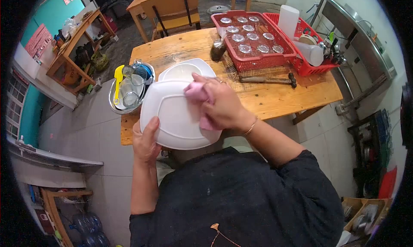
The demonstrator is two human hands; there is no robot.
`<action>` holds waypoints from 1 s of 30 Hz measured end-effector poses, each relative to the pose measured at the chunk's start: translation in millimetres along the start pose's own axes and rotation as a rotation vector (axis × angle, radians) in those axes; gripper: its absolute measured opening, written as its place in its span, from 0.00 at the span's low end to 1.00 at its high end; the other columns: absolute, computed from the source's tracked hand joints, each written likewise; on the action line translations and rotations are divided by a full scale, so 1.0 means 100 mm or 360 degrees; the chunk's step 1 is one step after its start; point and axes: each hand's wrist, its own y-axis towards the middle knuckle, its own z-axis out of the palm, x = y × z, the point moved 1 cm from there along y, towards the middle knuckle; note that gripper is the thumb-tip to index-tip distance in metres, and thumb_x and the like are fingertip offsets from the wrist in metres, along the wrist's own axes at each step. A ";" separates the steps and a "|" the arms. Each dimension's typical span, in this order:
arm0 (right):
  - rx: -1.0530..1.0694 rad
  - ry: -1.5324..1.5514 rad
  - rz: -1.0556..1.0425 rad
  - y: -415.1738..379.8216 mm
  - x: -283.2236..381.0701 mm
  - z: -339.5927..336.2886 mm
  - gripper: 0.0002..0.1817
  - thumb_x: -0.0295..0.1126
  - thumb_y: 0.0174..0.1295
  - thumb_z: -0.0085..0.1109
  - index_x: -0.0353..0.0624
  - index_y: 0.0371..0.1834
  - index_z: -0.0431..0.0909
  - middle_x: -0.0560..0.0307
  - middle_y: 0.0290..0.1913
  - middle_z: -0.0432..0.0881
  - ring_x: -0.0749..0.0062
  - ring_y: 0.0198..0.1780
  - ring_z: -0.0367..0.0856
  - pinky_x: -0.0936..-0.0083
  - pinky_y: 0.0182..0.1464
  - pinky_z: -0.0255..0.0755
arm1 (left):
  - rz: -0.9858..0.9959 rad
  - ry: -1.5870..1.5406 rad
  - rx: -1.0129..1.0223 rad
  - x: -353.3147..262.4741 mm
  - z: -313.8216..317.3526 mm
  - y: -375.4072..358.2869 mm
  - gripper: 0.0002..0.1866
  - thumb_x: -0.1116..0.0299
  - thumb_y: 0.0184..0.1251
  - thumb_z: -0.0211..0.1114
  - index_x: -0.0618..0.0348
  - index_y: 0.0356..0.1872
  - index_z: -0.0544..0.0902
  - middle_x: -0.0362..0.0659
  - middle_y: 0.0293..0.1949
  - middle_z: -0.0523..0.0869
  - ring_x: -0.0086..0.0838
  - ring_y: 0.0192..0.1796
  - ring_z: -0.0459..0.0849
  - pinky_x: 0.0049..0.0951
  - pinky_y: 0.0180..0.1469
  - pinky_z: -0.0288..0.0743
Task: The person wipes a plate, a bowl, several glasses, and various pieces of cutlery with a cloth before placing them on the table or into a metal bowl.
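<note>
My left hand (146, 139) grips the left edge of a white squarish plate (172, 122), thumb on the face toward me. The plate is tilted up in front of my chest, over the table's near edge. In my right hand (228, 102) is a bunched pink cloth (200, 92), pressed against the plate's right side. Just behind the held plate, white dishes (183, 70) lie stacked on the table, partly hidden by it. Left of them, a metal basin (115, 105) holds clear glasses (130, 94) and a yellow spoon-like utensil (118, 81).
On the wooden table (275, 102), a red basket (258, 64) holds several upside-down glasses. Another red basket (316, 68) has utensils and plastic containers. A hammer (271, 80) and a dark-filled bag (217, 51) lie nearby. A chair (172, 12) stands beyond.
</note>
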 end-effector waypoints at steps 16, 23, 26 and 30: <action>-0.0196 -0.1307 -0.0083 -1.02 -0.45 -1.06 0.12 0.34 0.46 0.68 0.46 0.35 0.80 0.58 0.36 0.77 0.59 0.46 0.75 0.61 0.50 0.66 | -0.0323 0.1004 0.0083 0.88 -0.29 0.33 0.25 0.67 0.65 0.67 0.69 0.60 0.76 0.47 0.47 0.85 0.21 0.33 0.80 0.24 0.37 0.76; -0.0289 -0.1531 -0.0018 -1.63 -1.15 -0.89 0.12 0.32 0.48 0.67 0.49 0.38 0.81 0.57 0.42 0.77 0.57 0.51 0.74 0.61 0.57 0.65 | -0.0060 0.1512 -0.0523 1.22 -0.67 0.62 0.14 0.66 0.65 0.65 0.67 0.44 0.80 0.50 0.39 0.84 0.38 0.42 0.83 0.36 0.45 0.76; -0.0228 -0.1514 0.0083 -1.69 -1.19 -0.84 0.16 0.30 0.48 0.68 0.49 0.42 0.82 0.56 0.46 0.78 0.56 0.52 0.74 0.60 0.57 0.65 | -0.0070 0.1544 -0.0577 1.33 -0.71 0.75 0.17 0.61 0.67 0.63 0.69 0.44 0.79 0.50 0.37 0.83 0.39 0.42 0.83 0.37 0.44 0.77; -0.0043 -0.1477 0.0387 -1.58 -1.10 -0.85 0.23 0.26 0.45 0.68 0.48 0.49 0.82 0.55 0.51 0.78 0.55 0.55 0.74 0.60 0.60 0.65 | -0.0433 0.1145 -0.0677 1.15 -0.44 0.90 0.26 0.55 0.68 0.61 0.74 0.50 0.76 0.53 0.38 0.84 0.38 0.30 0.86 0.34 0.27 0.81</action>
